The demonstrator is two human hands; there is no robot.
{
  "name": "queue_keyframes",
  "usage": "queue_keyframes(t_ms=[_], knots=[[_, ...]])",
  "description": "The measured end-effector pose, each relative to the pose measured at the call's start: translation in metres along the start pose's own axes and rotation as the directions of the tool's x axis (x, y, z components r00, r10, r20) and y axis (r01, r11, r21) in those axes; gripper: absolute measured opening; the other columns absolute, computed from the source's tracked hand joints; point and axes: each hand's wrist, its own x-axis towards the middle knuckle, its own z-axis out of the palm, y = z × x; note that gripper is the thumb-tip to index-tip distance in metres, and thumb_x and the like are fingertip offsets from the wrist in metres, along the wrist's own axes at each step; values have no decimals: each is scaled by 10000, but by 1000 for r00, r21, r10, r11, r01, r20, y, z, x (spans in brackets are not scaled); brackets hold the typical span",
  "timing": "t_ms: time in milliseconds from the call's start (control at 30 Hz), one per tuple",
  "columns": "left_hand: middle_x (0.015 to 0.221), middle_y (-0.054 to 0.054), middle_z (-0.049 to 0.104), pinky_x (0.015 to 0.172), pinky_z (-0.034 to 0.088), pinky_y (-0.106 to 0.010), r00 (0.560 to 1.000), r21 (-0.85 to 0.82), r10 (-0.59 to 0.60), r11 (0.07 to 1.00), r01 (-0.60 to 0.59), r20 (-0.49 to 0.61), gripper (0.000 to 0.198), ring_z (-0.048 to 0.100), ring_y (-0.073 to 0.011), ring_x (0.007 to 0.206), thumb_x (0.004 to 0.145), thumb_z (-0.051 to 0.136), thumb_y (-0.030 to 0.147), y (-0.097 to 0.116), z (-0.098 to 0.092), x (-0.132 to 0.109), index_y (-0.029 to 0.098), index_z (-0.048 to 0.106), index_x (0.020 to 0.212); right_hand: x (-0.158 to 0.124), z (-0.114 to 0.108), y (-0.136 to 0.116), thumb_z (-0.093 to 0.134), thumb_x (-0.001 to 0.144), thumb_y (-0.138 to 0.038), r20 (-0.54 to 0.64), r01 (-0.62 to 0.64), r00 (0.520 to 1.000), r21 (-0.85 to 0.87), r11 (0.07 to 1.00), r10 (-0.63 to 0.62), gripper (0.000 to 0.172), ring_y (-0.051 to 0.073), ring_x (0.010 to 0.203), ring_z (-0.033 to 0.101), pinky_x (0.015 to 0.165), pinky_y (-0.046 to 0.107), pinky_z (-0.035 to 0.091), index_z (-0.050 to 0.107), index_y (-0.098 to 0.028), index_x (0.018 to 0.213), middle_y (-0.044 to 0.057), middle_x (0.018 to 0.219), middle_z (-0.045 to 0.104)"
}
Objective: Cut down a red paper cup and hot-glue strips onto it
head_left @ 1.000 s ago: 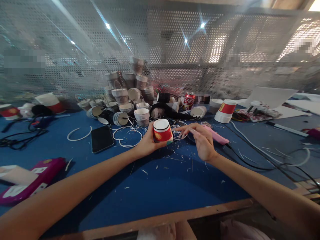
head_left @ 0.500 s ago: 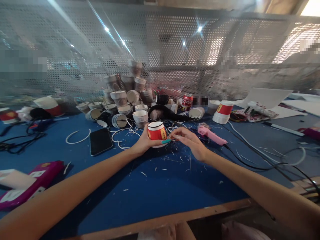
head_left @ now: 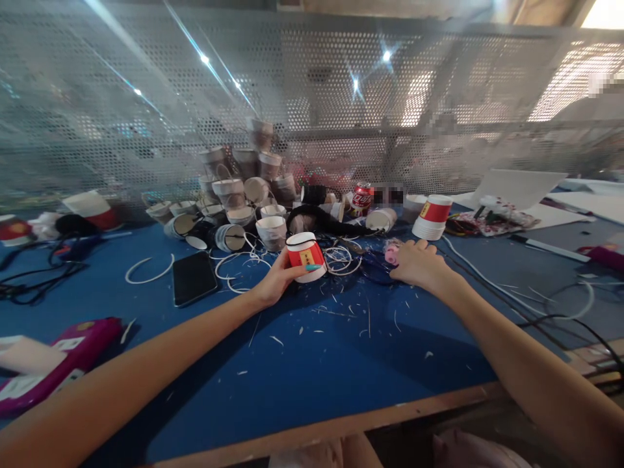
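1. A blue tabletop (head_left: 312, 383) with a wooden front edge (head_left: 341, 426) filled the lower view.
2. A perforated metal screen (head_left: 146, 97) stood behind it.
3. Lamps (head_left: 385, 56) glinted through it; the glow at upper right (head_left: 602, 12) was perhaps a window.

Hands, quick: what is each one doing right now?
Left hand: closed on the red-and-white cup.
Right hand: lying over the pink tool; grip cannot be told.

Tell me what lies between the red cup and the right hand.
Head view: loops of white strip and dark wires lie on the blue mat between the red cup and the right hand.
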Motion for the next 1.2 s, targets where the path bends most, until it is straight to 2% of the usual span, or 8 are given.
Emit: queue_keyframes(t_ms=[333, 467, 567, 633, 700, 867, 1033, 1200], knots=[[985, -78, 655, 848, 473, -412, 1000, 13, 4, 1000, -4, 9, 658, 627, -220, 870, 471, 791, 203, -1, -4, 0, 156, 515, 1067, 4, 3, 3, 615, 711, -337, -128, -27, 991, 91, 996, 39, 432, 420, 1005, 511, 733, 489, 428, 581, -16, 998, 318, 1089, 471], [948, -79, 672, 904, 442, -450, 999, -33, -33, 999, 32, -35, 591, 630, -245, 896, 458, 787, 169, 2, -1, 0, 147, 551, 999, 3, 0, 1, 509, 816, -374, -324, 209, 936, 189, 960, -140, 325, 390, 1003, 499, 774, 542, 407, 616, -67, 833, 243, 926, 537], [919, -66, 686, 936, 421, -458, 996, -84, -52, 995, 46, -70, 538, 632, -256, 920, 462, 776, 145, 3, -1, 1, 160, 573, 959, 2, 0, -6, 541, 789, -452, -475, 468, 845, 432, 771, -246, 317, 314, 953, 525, 811, 517, 423, 586, -148, 712, 124, 765, 543], [919, -73, 692, 943, 417, -465, 996, -115, -51, 992, 42, -73, 512, 634, -263, 921, 468, 765, 137, 2, -2, 1, 155, 583, 947, -2, 0, -13, 546, 766, -521, -439, 511, 858, 672, 536, -266, 347, 242, 802, 584, 715, 428, 490, 574, -175, 748, 70, 709, 551], [940, -89, 692, 943, 417, -476, 998, -129, -47, 991, 41, -41, 497, 634, -270, 923, 485, 748, 141, 2, -3, 2, 142, 590, 956, -11, -1, -20, 542, 738, -591, -278, 377, 907, 872, 312, -317, 410, 176, 572, 588, 549, 343, 506, 571, -187, 806, 20, 605, 557], [918, -85, 696, 929, 422, -479, 998, -119, -54, 991, 55, 14, 462, 641, -270, 900, 522, 722, 162, 1, -4, 2, 150, 600, 967, -33, 1, -31, 528, 739, -616, -69, 104, 868, 994, 43, -492, 461, 69, 227, 327, 321, 259, 389, 542, -175, 602, -66, 297, 381], [969, -83, 689, 913, 435, -433, 994, -107, -45, 993, 55, 95, 488, 634, -254, 919, 521, 739, 190, 1, -5, 1, 163, 608, 990, -39, 5, -32, 705, 660, -434, -81, 109, 859, 994, 25, -506, 329, 65, 218, 336, 253, 226, 273, 554, -167, 540, -68, 281, 389], [888, -68, 692, 891, 444, -434, 991, -91, -52, 994, 64, 125, 517, 641, -230, 844, 473, 773, 169, 5, -2, -1, 160, 599, 960, -36, 13, -33, 713, 650, -427, -87, 153, 852, 984, 87, -516, 290, 73, 222, 355, 302, 256, 384, 598, -173, 572, -77, 273, 403]])
